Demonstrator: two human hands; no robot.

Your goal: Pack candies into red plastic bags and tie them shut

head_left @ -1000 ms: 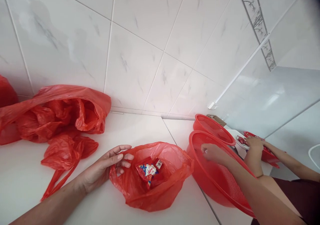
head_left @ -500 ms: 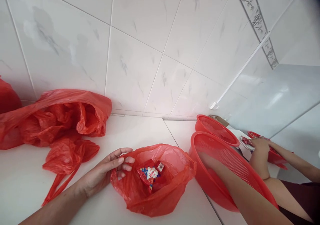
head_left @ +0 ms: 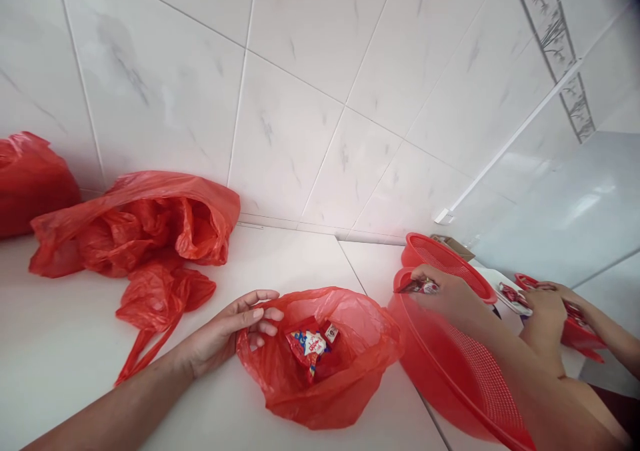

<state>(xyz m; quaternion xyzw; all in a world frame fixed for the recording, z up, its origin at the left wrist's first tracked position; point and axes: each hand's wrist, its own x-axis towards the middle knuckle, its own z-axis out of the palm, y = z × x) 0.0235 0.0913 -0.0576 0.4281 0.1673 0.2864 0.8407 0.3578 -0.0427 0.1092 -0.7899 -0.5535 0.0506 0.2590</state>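
My left hand [head_left: 220, 334] grips the near-left rim of an open red plastic bag [head_left: 330, 404], its fingers curled over the edge. Inside that bag lie a red, blue and white snack packet [head_left: 311, 344] and a smaller red packet [head_left: 331, 333] with a pale label. On the right, my right hand [head_left: 453, 297] is closed around a small shiny wrapped packet [head_left: 429, 287], partly covered by the fingers. This hand is over the far rim of a large red perforated basket [head_left: 425, 364]. The forearm hides much of the basket's inside.
A stuffed red bag [head_left: 145, 184] and a crumpled one [head_left: 155, 297] lie at left, with another red bag [head_left: 35, 191] behind. A second red basket [head_left: 450, 257] stands by the tiled wall. At far right, another person's hands [head_left: 550, 297] work near a white tray.
My right hand has risen out of the large basket to its far rim, now with a packet in its fingers. My left hand keeps its hold; the view has shifted left.
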